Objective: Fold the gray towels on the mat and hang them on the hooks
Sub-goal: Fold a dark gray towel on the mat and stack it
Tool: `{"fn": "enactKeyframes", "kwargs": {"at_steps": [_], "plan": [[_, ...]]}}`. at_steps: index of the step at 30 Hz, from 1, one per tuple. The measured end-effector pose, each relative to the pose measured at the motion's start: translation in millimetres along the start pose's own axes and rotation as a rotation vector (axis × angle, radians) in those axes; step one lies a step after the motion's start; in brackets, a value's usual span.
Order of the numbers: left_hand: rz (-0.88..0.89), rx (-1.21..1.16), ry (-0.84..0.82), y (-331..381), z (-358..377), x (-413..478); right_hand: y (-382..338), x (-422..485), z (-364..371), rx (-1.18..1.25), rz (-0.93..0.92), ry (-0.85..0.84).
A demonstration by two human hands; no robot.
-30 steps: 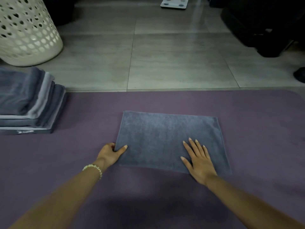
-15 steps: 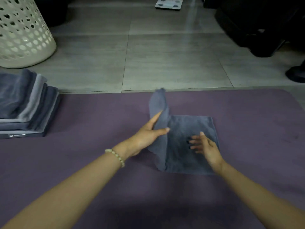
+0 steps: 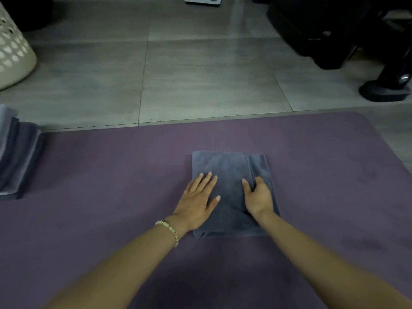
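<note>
We are kneeling at a purple mat (image 3: 312,175) laid over the tiled floor (image 3: 200,74), with a stack of folded towels (image 3: 17,157) at its left edge and a perforated white basket (image 3: 13,47) beyond that. Near the middle of the mat lies the gray towel (image 3: 229,172), folded into a rectangle whose long axis runs away from us, short edges near and far; a hem line of the top layer shows toward its right side. Our left hand (image 3: 198,201) rests flat on the towel's left half, fingers spread and pressing down. Our right hand (image 3: 258,197) sits on the right half, fingers curled in at the hem, though we cannot tell whether they actually pinch it. To finish this fold well, we judge it best to smooth outward from the centre and square the edges before lifting. No hooks are in view.
</note>
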State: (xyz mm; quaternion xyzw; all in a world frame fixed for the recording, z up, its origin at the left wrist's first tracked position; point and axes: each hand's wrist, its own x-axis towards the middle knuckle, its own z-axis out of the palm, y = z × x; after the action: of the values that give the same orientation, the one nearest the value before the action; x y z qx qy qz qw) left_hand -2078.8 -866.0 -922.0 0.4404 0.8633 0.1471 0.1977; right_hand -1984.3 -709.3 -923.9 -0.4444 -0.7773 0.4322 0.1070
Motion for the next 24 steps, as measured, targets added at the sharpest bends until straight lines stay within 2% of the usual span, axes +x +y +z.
{"fn": "enactKeyframes", "kwargs": {"at_steps": [2, 5, 12, 16, 20, 24], "plan": [[0.013, 0.034, 0.008, 5, 8, 3, 3, 0, -9, -0.001, -0.096, 0.071], [0.067, 0.099, 0.025, 17, 19, 10, 16, 8, -28, -0.005, -0.134, 0.110], [0.096, 0.145, 0.044, 32, 40, 27, 60, 21, -48, -0.042, -0.006, 0.110], [-0.009, 0.131, 0.117, 21, 34, 48, 66, 20, -47, 0.025, 0.003, 0.106], [-0.155, -0.078, 0.149, 1, 16, 76, 71, 15, -42, 0.023, 0.000, 0.126], [-0.341, -0.591, 0.328, -1, 9, 91, 72, 19, -42, 0.000, 0.056, 0.169]]}}
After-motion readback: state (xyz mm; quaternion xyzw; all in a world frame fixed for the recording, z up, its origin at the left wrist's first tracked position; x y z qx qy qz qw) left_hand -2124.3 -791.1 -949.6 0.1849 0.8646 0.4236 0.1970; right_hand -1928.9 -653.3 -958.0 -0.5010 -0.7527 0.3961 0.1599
